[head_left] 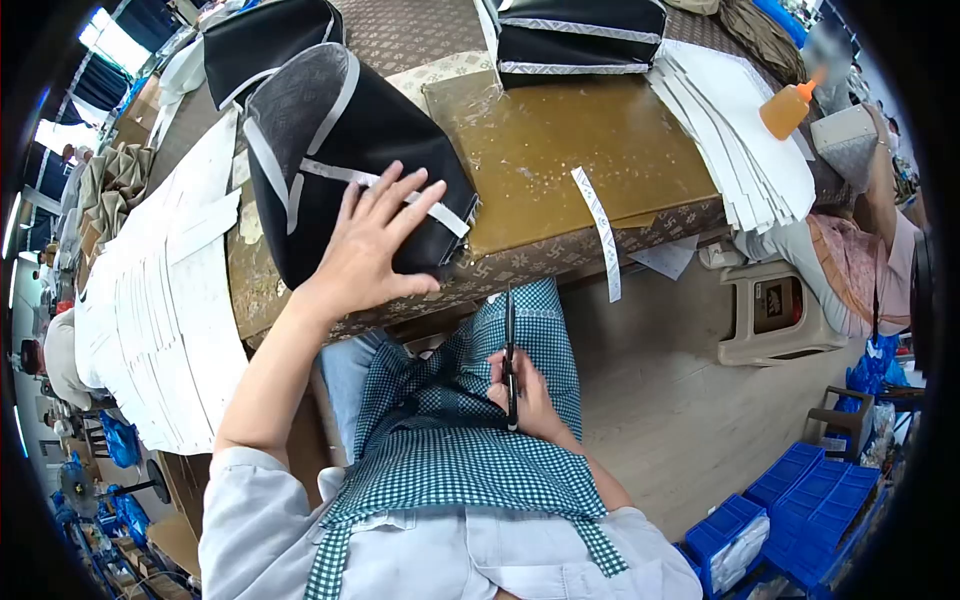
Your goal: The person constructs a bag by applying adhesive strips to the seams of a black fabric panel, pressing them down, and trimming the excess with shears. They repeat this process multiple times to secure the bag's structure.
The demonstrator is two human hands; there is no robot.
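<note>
My left hand point(375, 240) lies with fingers spread on a black fabric piece point(400, 150) that has pale strips along its edges and across its face. This piece rests at the table's front edge, left of the brown board point(570, 150). Over my lap, my right hand point(525, 390) is closed around a thin black tool point(511, 360), upright in view; its exact kind is unclear. A patterned white strip point(600, 235) hangs over the front edge of the board.
More black pieces point(270, 45) point(580, 40) stand at the back. White sheets point(165, 310) lie left, and a stack of white sheets point(730, 140) right, beside an orange bottle point(787, 110). A co-worker point(850, 260) sits at the right near a beige stool point(780, 310). Blue crates point(810, 500) stand lower right.
</note>
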